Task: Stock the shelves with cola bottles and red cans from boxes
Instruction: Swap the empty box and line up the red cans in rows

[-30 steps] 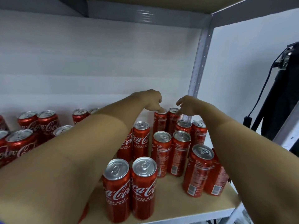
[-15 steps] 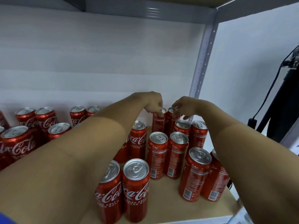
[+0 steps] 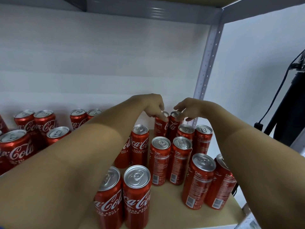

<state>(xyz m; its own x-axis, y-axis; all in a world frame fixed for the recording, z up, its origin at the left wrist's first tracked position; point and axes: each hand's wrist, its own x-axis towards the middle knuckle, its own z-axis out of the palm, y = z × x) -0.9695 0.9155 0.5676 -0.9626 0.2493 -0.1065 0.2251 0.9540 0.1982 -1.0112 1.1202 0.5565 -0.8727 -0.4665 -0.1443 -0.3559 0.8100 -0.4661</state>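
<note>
Cans of red Coca-Cola stand upright all along the pale wooden shelf (image 3: 165,212). At the far left a cluster (image 3: 24,138) sits against the white back wall, the white script "Coca-Cola" partly readable on several of them, silver tops and pull tabs facing up. Nearer the front edge, two cans side by side (image 3: 125,195) show the script logo with "RASA ASLI" and "KURANG GULA" printed beneath. Behind them another can (image 3: 140,144) carries the same wording. Right of that, a pair (image 3: 170,161) turns its back panel forward, with "Coke" above small print too fine to read and a barcode lower down; two more at the front right (image 3: 208,180) show the same panel.

At the back of the shelf, the left hand (image 3: 154,105) reaches in with its fingers curled down, fingertips pinching the rim of the left rear can (image 3: 160,128). Just beside it, the right hand (image 3: 188,108) is loosely spread, fingertips resting on the top of the right rear can (image 3: 173,128), which touches its neighbour. A grey metal upright (image 3: 208,60) rises just behind the right hand.
</note>
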